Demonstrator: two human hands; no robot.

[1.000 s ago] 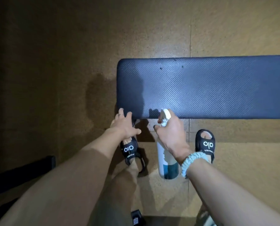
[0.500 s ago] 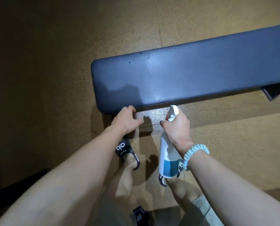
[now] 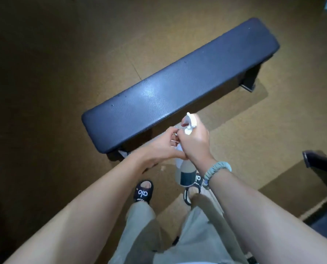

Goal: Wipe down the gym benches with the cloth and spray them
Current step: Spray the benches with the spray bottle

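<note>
left hand (image 3: 163,147) left bench (image 3: 179,86), joined spray bottle (image 3: 185,168).

floor (image 3: 54,60): brown, lying in big tiles | light: shining in the middle, going dark at the left | dark furniture (image 3: 322,164): sitting at the right

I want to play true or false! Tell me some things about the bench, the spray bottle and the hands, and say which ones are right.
1. The right hand holds the spray bottle. True.
2. The spray bottle stands on the bench. False: it is held up in front of the bench, over the floor.
3. The left hand is flat on the bench. False: it is up against the right hand by the bottle.
4. The bench is dark blue. True.
5. There is a bracelet on the right wrist. True.
6. The person is barefoot. False: a black sandal shows on one foot.
</note>
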